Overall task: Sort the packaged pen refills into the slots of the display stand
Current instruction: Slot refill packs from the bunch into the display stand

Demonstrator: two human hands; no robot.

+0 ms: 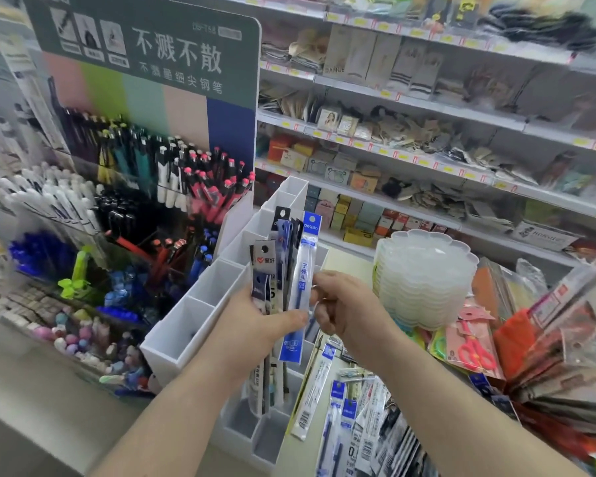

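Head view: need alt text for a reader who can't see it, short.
A person's left hand grips a fanned bunch of packaged pen refills above a white slotted display stand, while the right hand pinches one blue-carded refill at its edge. More packaged refills lie on the counter below, with pen displays to the left.

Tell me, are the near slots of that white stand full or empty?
Empty, as far as visible. The white display stand shows bare white walls inside its two nearest left compartments; their bottoms are out of sight.

Display stand [200, 304] sits between pens [172, 187] and refills [351, 418].
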